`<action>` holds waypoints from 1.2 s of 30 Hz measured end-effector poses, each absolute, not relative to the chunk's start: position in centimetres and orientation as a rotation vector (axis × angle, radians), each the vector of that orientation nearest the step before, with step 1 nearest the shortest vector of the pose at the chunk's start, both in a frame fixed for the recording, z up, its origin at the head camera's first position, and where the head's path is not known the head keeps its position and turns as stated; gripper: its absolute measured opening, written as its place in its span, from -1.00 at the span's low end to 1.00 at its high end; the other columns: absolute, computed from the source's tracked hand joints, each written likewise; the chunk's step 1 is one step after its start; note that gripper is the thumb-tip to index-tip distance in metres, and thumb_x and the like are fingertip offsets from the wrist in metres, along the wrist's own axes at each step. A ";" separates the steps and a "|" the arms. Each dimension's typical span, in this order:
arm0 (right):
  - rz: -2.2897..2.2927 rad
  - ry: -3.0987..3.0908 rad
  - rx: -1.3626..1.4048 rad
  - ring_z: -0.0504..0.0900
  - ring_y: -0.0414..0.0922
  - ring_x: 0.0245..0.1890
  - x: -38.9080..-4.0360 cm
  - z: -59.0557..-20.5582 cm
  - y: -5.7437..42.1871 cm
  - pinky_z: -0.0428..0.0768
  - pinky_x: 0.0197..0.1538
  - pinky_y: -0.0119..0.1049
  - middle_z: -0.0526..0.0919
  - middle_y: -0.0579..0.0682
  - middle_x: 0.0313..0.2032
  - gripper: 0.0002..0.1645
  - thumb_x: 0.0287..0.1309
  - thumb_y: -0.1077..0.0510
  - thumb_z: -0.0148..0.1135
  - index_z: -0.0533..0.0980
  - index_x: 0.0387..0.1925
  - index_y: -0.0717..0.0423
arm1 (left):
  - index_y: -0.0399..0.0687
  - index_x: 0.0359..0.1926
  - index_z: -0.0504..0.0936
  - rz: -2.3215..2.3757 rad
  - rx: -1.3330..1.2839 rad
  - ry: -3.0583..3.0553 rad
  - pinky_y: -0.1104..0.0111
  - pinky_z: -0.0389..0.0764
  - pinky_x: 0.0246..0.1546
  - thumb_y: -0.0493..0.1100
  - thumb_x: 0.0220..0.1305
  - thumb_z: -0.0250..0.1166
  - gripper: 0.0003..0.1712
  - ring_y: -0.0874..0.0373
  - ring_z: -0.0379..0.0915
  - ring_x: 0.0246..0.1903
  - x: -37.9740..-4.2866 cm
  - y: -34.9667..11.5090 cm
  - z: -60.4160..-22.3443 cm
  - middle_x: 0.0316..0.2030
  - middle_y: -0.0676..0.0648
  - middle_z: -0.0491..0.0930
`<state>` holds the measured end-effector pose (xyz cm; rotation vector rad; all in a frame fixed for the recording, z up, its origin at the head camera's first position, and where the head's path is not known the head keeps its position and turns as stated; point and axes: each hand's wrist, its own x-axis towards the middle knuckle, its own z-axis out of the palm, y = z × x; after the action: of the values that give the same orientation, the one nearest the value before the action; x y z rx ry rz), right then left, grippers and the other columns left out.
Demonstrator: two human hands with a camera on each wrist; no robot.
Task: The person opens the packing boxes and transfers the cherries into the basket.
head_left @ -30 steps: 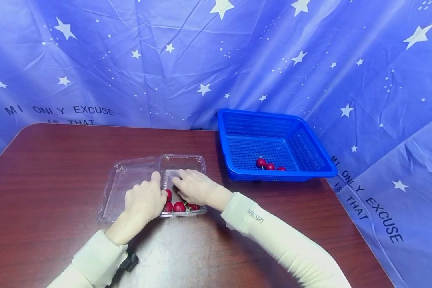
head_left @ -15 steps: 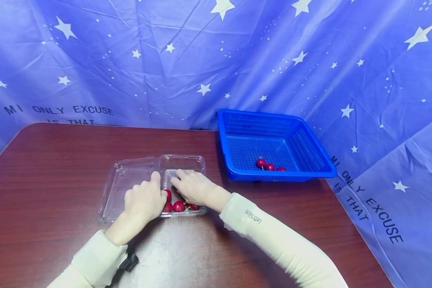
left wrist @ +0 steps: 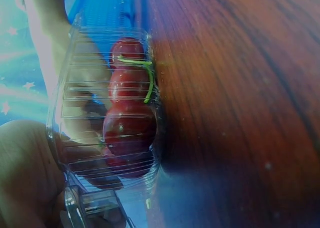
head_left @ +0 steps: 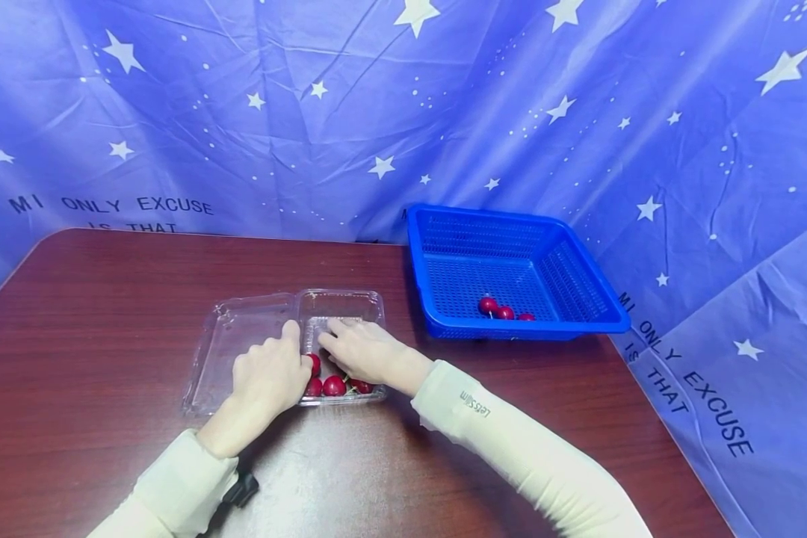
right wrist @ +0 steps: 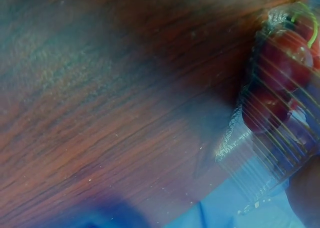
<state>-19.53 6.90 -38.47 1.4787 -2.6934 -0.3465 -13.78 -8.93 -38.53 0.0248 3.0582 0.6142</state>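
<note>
A clear plastic clamshell box (head_left: 379,308) lies with its lid (head_left: 223,351) folded out to the left. Several red cherries (head_left: 334,385) sit along its near side, and green stems (left wrist: 150,80) show through the wall in the left wrist view. My left hand (head_left: 269,373) grips the box at the hinge edge, beside the leftmost cherries. From the right, my right hand (head_left: 363,351) reaches into the box with bent fingers, above and behind the cherries. Its palm side is hidden, so whether it holds a cherry cannot be told. The right wrist view shows cherries (right wrist: 285,60) through the ribbed wall.
A blue perforated basket (head_left: 511,329) stands at the back right of the brown table (head_left: 141,276), with several cherries (head_left: 504,312) near its front wall. A blue star-printed curtain (head_left: 350,112) hangs behind and to the right. A small black object (head_left: 242,489) is by the left wrist.
My right hand has shifted very slightly to the left inside the box. My left hand, the box and the basket stay where they were.
</note>
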 end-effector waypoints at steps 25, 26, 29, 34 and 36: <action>-0.268 -2.582 1.449 0.62 -0.09 -0.37 -19.9 -37.5 7.0 0.65 -0.39 -0.25 0.57 -0.01 -0.27 -0.81 0.26 0.06 0.14 0.54 -0.16 0.04 | -0.27 -0.27 0.32 0.593 0.019 3.055 -0.06 0.47 -0.64 -0.10 0.18 0.11 -0.71 -0.32 0.55 -0.55 -13.8 -8.9 -38.5 -0.55 -0.37 0.61; -0.260 -2.579 1.449 0.61 -0.09 -0.38 -20.0 -37.3 7.0 0.65 -0.39 -0.24 0.57 0.00 -0.27 -0.81 0.25 0.07 0.15 0.54 -0.16 0.05 | -0.27 -0.27 0.31 0.592 0.017 3.053 -0.06 0.47 -0.63 -0.10 0.18 0.11 -0.71 -0.32 0.55 -0.55 -13.8 -8.9 -38.5 -0.54 -0.37 0.61; -0.227 -2.562 1.445 0.61 -0.08 -0.39 -20.2 -36.9 7.1 0.64 -0.43 -0.24 0.57 0.01 -0.29 -0.82 0.24 0.10 0.16 0.53 -0.16 0.05 | -0.27 -0.26 0.32 0.591 0.015 3.055 -0.07 0.48 -0.62 -0.09 0.18 0.12 -0.69 -0.34 0.56 -0.53 -13.8 -8.9 -38.5 -0.53 -0.39 0.62; -0.171 -2.540 1.431 0.60 -0.07 -0.38 -20.5 -36.2 7.3 0.64 -0.46 -0.23 0.57 0.01 -0.29 -0.83 0.22 0.13 0.15 0.54 -0.15 0.05 | -0.28 -0.26 0.33 0.597 0.020 3.074 -0.09 0.50 -0.60 -0.08 0.17 0.15 -0.67 -0.36 0.56 -0.51 -13.9 -8.9 -38.5 -0.51 -0.40 0.62; -0.161 -2.543 1.425 0.60 -0.07 -0.36 -20.6 -36.0 7.4 0.64 -0.45 -0.23 0.57 0.01 -0.29 -0.83 0.22 0.15 0.14 0.53 -0.16 0.04 | -0.28 -0.25 0.33 0.599 0.021 3.076 -0.10 0.50 -0.59 -0.07 0.17 0.15 -0.66 -0.37 0.56 -0.51 -13.9 -8.9 -38.5 -0.51 -0.41 0.63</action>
<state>-20.56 7.36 -36.01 1.4247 -2.5434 -0.1606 -13.89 -8.90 -38.54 0.0211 3.0758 0.5992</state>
